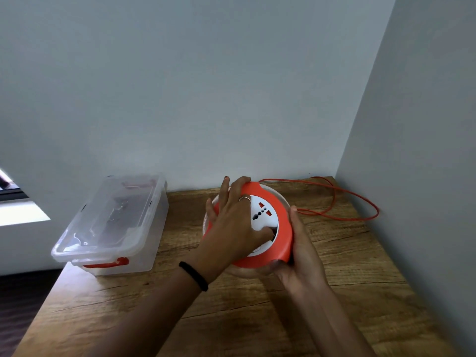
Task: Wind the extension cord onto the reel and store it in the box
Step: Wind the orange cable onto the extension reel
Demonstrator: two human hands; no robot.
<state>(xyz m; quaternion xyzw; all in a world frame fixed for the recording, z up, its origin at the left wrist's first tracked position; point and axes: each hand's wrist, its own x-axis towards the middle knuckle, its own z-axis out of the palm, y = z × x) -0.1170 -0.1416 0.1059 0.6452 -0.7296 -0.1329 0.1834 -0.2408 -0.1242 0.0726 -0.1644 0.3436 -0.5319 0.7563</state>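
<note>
Round orange reel [282, 228] with a white socket face sits held above the wooden table [347, 266], tilted so its face points toward the camera, roughly mid-scene just right of center. Left hand [231, 222] lies across the reel's face from the near left, forearm angled up and right, black band [193, 275] on the wrist, ring on one finger; fingers spread and mostly straight over the far-left rim, thumb tucked down into the dark recess on the white center (whether it grips a knob there cannot be told). Right hand [298, 256] cups the reel from the near right side, palm under and against the orange rim, thumb up along the right edge, fingers wrapped beneath and mostly hidden. Orange cord [342, 195] runs out from the far right of the reel, looping loose over the table's far right corner near the wall, so not wound yet. Clear plastic box [116, 222] with lid on and an orange latch stands at the table's far left edge, apart from the reel.
</note>
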